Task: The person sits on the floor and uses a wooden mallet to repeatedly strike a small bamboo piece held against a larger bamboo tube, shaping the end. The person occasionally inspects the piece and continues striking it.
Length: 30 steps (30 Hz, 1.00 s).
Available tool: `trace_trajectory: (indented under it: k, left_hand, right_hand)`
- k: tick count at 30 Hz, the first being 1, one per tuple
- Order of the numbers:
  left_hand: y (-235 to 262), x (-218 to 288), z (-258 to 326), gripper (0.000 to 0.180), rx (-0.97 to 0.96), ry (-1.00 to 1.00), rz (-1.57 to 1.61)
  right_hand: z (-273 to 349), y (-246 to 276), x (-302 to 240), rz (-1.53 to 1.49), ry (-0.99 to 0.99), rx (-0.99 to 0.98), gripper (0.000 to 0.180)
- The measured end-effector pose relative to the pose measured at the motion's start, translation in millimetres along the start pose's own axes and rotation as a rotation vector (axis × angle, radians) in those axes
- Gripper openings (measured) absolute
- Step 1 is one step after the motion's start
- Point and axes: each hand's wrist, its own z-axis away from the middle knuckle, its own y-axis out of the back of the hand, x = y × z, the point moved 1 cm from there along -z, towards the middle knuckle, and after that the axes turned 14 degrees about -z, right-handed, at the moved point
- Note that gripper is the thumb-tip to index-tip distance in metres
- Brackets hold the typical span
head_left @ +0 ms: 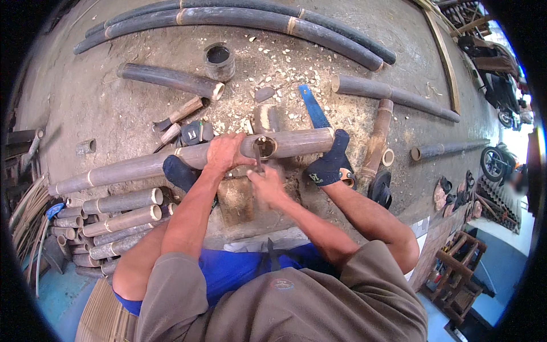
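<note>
Bamboo pole: a long dark bamboo pole [171, 161] lies across the concrete floor [97, 97] right in front of the seated person, running from the lower left up to a cut end at the right, with a round hole cut in its upper side near the hands
Left hand: the left hand [223, 151] is laid over the top of the pole just left of the hole, fingers wrapped down around it
Right hand: the right hand [265, 183] is closed round the handle of a small blade [257, 157], whose tip stands at the edge of the hole
Feet: two feet in dark blue socks [329, 162] brace the pole, one by the cut end, the other under it at the left
Close by: a blue saw blade [313, 107], a knife with a wooden handle [179, 114] and pale wood chips [285, 71] lie just beyond the pole
Farther off: a short bamboo ring [219, 60] stands upright, long poles [245, 17] lie along the far edge, and a stack of cut bamboo lengths [114, 222] sits at the person's left
</note>
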Motion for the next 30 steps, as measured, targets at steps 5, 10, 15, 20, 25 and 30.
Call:
trace_trajectory:
  k: [5, 10, 15, 20, 25, 30]
  left_hand:
    - [-34, -21, -3, 0.045, 0.168, -0.029, -0.02]
    - [-22, -13, -11, 0.055, 0.111, -0.083, -0.081]
    - [7, 16, -8, 0.089, 0.065, -0.075, 0.034]
    - [7, 36, -11, 0.086, 0.106, 0.117, 0.089]
    - [12, 46, -15, 0.076, 0.077, 0.19, 0.103]
    - [5, 41, -17, 0.07, 0.133, 0.16, 0.116]
  right_hand:
    - [-36, -59, -14, -0.764, -0.13, 0.044, 0.021]
    - [-75, -61, -20, -1.105, -0.064, -0.088, 0.023]
    - [-19, 4, 34, -0.198, 0.179, 0.296, 0.026]
    - [-16, 67, -5, 0.728, 0.41, 0.146, 0.036]
    - [-36, 97, -82, 1.026, 0.182, -0.192, 0.044]
    - [-70, 48, -172, 1.615, 0.015, -0.476, 0.042]
